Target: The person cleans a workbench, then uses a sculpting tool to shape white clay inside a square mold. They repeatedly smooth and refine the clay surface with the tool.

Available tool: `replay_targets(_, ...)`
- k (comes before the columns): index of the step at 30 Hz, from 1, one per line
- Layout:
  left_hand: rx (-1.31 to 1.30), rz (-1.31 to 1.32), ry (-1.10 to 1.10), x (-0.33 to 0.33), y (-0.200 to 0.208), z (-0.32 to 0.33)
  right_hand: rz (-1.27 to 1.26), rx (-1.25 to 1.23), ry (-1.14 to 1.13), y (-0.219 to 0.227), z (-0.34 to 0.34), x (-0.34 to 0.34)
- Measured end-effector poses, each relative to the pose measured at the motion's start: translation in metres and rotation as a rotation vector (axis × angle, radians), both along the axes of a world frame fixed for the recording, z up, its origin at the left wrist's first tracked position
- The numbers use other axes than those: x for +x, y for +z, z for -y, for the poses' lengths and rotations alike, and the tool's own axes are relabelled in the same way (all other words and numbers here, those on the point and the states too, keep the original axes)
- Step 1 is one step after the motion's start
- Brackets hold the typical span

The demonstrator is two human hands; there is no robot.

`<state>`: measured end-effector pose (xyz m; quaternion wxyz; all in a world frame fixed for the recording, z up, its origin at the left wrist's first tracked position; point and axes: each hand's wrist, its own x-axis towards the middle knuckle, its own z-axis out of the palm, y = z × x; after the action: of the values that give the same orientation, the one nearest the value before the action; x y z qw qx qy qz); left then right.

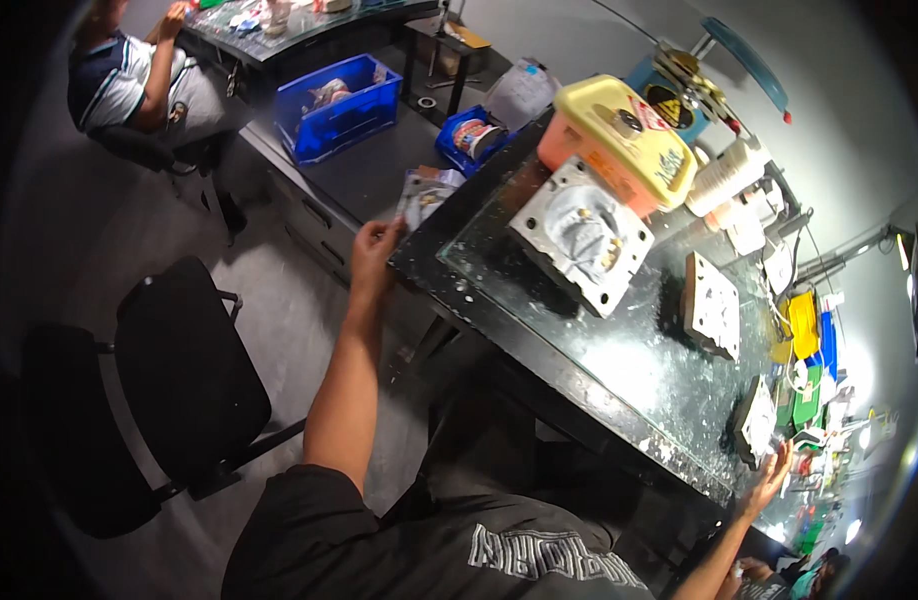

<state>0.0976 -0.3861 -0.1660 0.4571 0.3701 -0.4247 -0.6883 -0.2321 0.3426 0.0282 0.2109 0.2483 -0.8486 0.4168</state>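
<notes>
My left hand (375,248) reaches out over the gap by the table corner. Its fingers are closed at the near edge of a clear plastic bag (426,200) with greyish contents, which I cannot make out well. My right hand (772,480) is at the table's right end, fingers stretched and apart, beside a small metal mould block (756,420). A large square metal mould half (584,235) with a grey rounded relief and corner holes sits on the glass-topped black table (539,345). Between these blocks stands another metal mould plate (712,305).
Behind the big mould is an orange tub with a yellow lid (619,140). A blue crate (337,108) and a blue tray (469,138) stand on the lower cabinet. A black chair (189,370) is at left. Another person (144,85) sits at the far-left bench.
</notes>
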Motion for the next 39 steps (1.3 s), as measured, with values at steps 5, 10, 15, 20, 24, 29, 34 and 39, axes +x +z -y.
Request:
replay_targets(5,-0.072,0.240,0.284,0.068,0.018,0.022,-0.044,-0.018,-0.013,0.003,-0.009,0.012)
replay_targets(10,-0.258,0.074,0.383,0.167,0.106,0.023,0.028,-0.142,0.000,-0.006,0.009,0.018)
replay_targets(15,-0.347,0.088,0.198,0.196,0.227,0.004,0.020,-0.218,-0.015,-0.004,0.023,0.030)
replay_targets(20,-0.208,-0.167,-0.301,0.135,0.311,-0.031,0.039,-0.163,-0.052,0.013,0.046,0.045)
replay_targets(24,-0.131,-0.213,-0.581,0.001,0.332,-0.100,-0.032,-0.127,-0.041,0.015,0.046,0.052)
replay_targets(29,-0.067,-0.100,-0.882,-0.197,0.351,-0.236,-0.070,-0.185,-0.066,0.017,0.036,0.054)
replay_targets(34,-0.177,0.160,-0.901,-0.319,0.326,-0.359,-0.116,-0.195,-0.087,0.019,0.030,0.054)
replay_targets(39,-0.076,0.131,-1.024,-0.380,0.268,-0.370,-0.073,-0.189,0.002,0.022,0.024,0.054)
